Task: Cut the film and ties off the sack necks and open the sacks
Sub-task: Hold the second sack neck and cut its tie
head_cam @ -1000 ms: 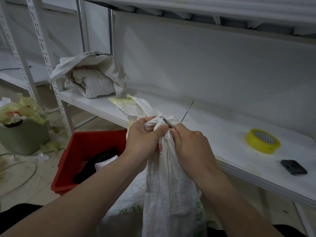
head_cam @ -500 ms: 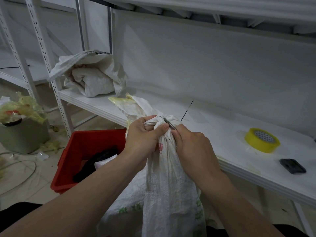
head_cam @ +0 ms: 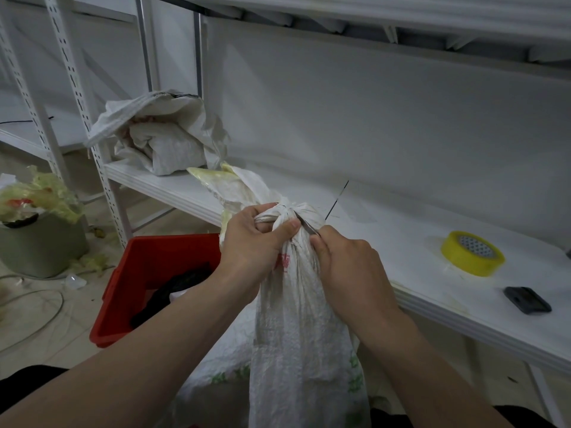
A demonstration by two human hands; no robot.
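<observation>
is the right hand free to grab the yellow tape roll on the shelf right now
Probably not yet: the right hand holds a thin blade against the tied sack neck. The path itself looks free, since the tape roll lies uncovered on the shelf to that hand's right.

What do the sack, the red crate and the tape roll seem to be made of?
Sack: probably woven plastic, matt white; fine criss-cross weave shows. Red crate: moulded plastic, smooth, slightly glossy walls. Tape roll: likely plastic film, shiny translucent yellow.
</observation>
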